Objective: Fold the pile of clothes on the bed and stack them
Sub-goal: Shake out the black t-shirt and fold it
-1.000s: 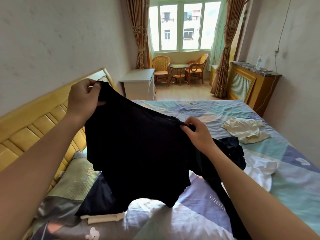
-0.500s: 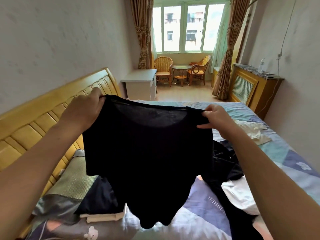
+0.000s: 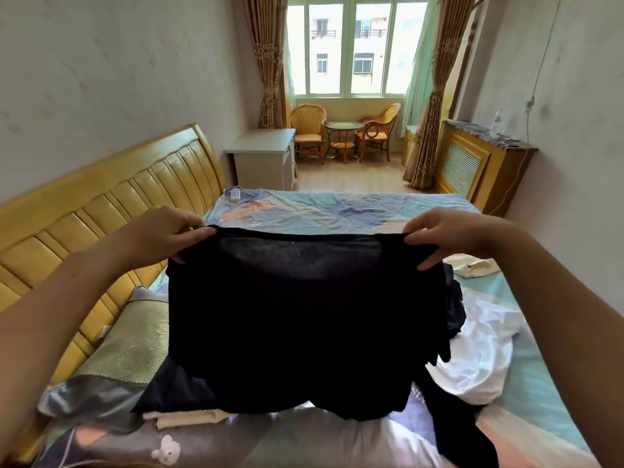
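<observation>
We hold the black shirt [image 3: 304,315] up in front of us by its top edge. Our left hand [image 3: 162,238] pinches one upper corner, fingers curled over the hem with the thumb behind the cloth; our right hand [image 3: 449,236] pinches the other corner the same way, so both hands are closed on the fabric. The top edge runs taut and nearly level between the two grips, and the rest of the garment hangs below them as a broad dark sheet. The cloth is thin and matte, slightly sheer near the top where light comes through it, and its lower edge falls in soft uneven lobes close above the bed [image 3: 337,207].

The bed carries everything else. Its sheet is a smooth patchwork print of pale blue, green and peach. Beneath the hanging shirt, to our left, lies a folded dark garment [image 3: 169,390] on top of a folded cream piece [image 3: 189,418], the two touching. To our right a crumpled white garment [image 3: 479,356] lies in loose folds, with more dark clothing [image 3: 454,305] just beside it and partly hidden behind the shirt. Farther off lies a cream garment [image 3: 476,265], rumpled. A woven mat-covered pillow [image 3: 135,336] rests against the padded yellow headboard [image 3: 84,224].
</observation>
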